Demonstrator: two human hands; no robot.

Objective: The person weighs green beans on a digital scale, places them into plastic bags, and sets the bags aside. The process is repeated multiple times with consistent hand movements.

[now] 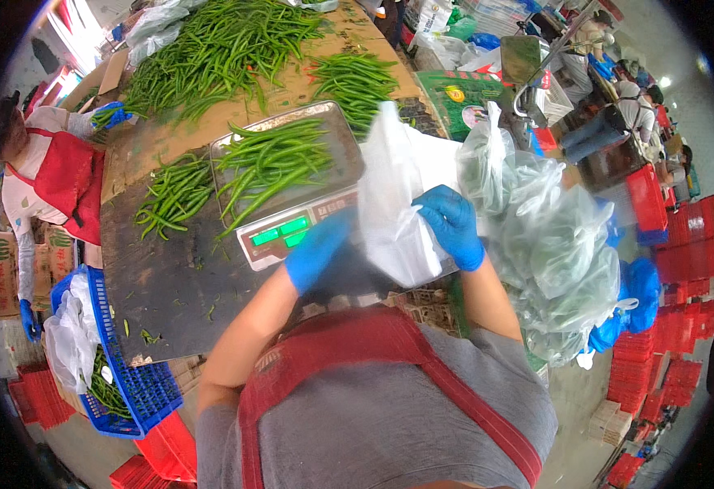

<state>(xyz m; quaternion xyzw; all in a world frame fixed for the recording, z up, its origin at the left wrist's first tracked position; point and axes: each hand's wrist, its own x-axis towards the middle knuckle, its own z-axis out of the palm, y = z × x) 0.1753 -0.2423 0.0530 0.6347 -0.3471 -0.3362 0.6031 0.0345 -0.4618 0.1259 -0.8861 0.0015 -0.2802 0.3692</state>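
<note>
My right hand (453, 226), in a blue glove, pinches the edge of a thin white plastic bag (397, 202) at the right of the scale. My left hand (323, 247), also gloved in blue, is blurred in front of the digital scale (259, 244); whether it touches the bag I cannot tell. Long green chili peppers (277, 159) lie on the scale's metal tray (348, 147). A smaller pile of green peppers (176, 192) rests on the dark board left of the tray, and another pile (357, 82) lies behind it.
A large heap of green peppers (222, 49) covers the cardboard at the back. Filled plastic bags (552, 244) crowd the right side. A co-worker in a red apron (66, 177) stands at the left, above a blue crate (103, 324). Red crates (638, 367) are stacked at far right.
</note>
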